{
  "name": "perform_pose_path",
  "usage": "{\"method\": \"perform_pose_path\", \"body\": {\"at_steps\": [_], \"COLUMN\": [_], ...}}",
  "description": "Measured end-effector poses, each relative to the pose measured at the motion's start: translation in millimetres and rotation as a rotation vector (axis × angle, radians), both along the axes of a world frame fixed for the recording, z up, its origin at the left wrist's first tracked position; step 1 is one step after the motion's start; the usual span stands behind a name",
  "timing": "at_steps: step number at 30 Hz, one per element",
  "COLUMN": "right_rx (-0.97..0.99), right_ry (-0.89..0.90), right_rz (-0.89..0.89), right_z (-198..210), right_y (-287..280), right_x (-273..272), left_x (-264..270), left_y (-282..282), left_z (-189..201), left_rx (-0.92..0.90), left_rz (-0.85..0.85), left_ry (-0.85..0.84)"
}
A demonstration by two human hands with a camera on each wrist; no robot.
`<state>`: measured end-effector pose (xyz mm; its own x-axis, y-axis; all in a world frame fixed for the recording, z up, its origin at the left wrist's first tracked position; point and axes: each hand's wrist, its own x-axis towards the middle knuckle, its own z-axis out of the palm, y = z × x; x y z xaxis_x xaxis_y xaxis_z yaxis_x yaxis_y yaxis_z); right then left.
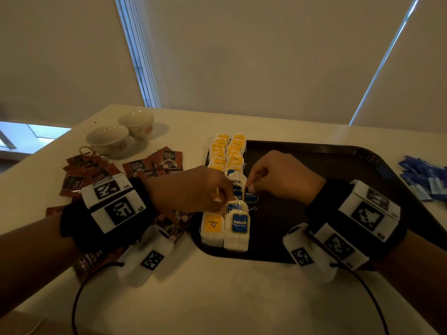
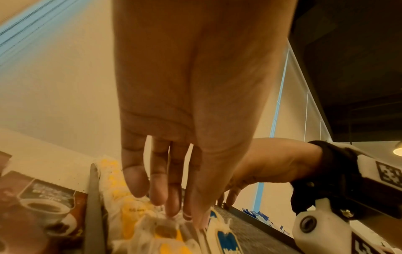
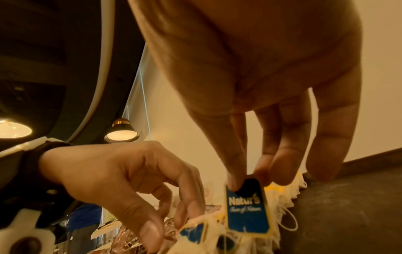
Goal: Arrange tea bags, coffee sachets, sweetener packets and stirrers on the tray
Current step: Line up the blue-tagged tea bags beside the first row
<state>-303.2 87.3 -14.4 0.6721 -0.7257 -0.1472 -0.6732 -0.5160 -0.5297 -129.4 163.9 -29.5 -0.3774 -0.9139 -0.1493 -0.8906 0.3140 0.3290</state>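
Surface: I see a pale cream table point(image 1: 217, 293).
Middle: a dark tray point(image 1: 338, 155) lies flat on it.
Left: brown coffee sachets point(image 1: 154, 164) lie scattered on the tabletop.
Far left: two pale cups point(image 1: 108, 139) stand touching, beyond the sachets.
Right edge: blue packets point(image 1: 425, 177) lie heaped just beside the tray.

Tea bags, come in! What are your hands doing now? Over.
Right hand pinches blue paper Natur's tag. Left hand pinches white tea bag in the row. Dark brown tray half bare; nothing blocking.
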Motion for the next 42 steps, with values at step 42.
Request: {"method": "perform_pose_path", "body": {"at_steps": [42], "right_rx": [-0.081], "right_ry": [-0.085], "right_rz": [0.026], "right_z": [5], "right_y": [-8], "right_x": [6], "left_x": [-11], "left_y": [-23], "left_z": [-8], "left_rx": [0.062], "left_rz": [0.142], "left_ry": [0.467]}}
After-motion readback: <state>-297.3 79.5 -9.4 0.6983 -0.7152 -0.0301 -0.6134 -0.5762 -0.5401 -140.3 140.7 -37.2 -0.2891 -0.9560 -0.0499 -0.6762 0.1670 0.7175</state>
